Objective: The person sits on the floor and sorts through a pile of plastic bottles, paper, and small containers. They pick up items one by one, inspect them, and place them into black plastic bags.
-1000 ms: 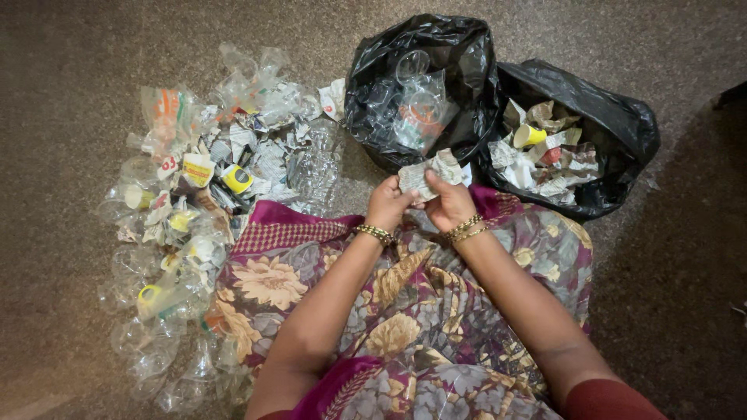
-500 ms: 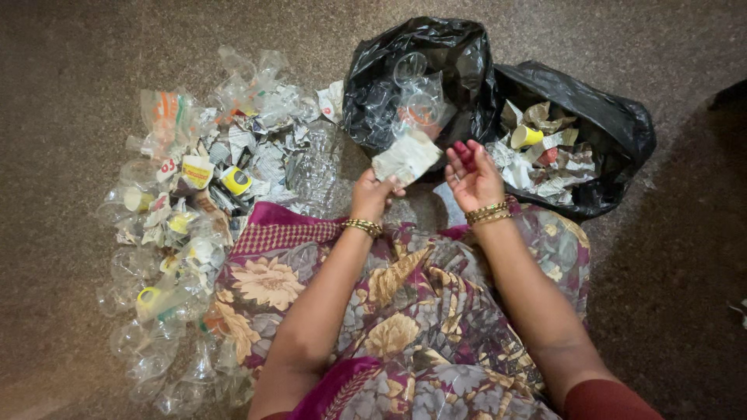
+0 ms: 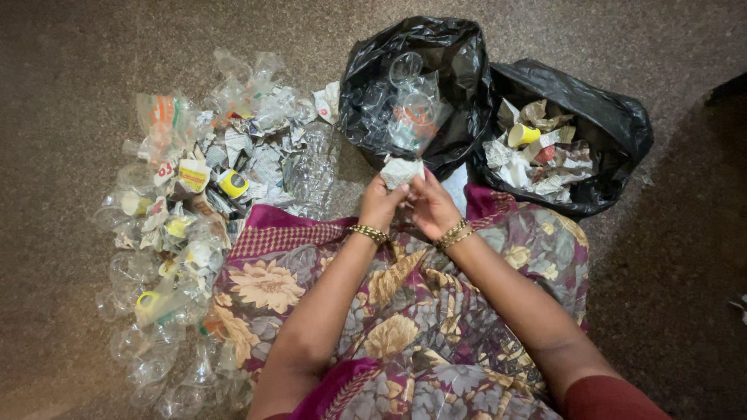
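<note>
My left hand (image 3: 380, 204) and my right hand (image 3: 430, 206) meet in front of me, both closed on a crumpled piece of printed paper (image 3: 401, 170). The paper sits just below the mouth of a black plastic bag (image 3: 459, 62) that holds clear plastic cups and wrappers. A second black bag (image 3: 615, 117) to the right holds crumpled paper and a yellow cup. Both wrists wear gold bangles. My lap is covered by purple floral cloth (image 3: 405, 311).
A wide heap of mixed waste (image 3: 202, 194) lies on the brown carpet to my left: clear plastic cups, wrappers, torn newspaper and small yellow-banded paper cups. Bare carpet (image 3: 685, 280) stretches to the right of the bags.
Half a second ago my left hand alone held the paper and my right hand was open beside it. Now my right hand has come back and both grip the paper, more tightly crumpled.
</note>
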